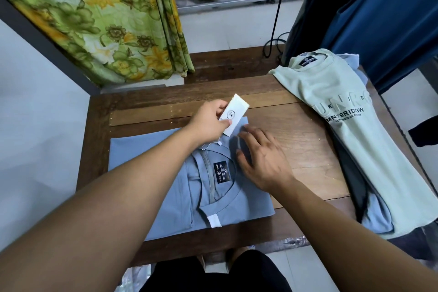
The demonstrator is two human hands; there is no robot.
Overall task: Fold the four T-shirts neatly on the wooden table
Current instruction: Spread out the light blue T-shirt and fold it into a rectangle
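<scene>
Left hand (208,121) pinches hang tag (233,114); right hand (263,159) flat on blue T-shirt (170,194).

The table (296,149) is dark brown wood, with a paler plank across its far part. At the near edge, the blue shirt (166,199) is a dusty shade, with a black label (221,174) printed white and a white strip (214,221) at the collar. The tag (233,114) is white with a small dark mark. Along the right edge, the mint shirt (343,125) bears dark grey lettering and lies over a black shirt (355,182) and a pale blue shirt (376,216). Beyond the far left corner, the curtain (106,19) is green with yellow flowers.
</scene>
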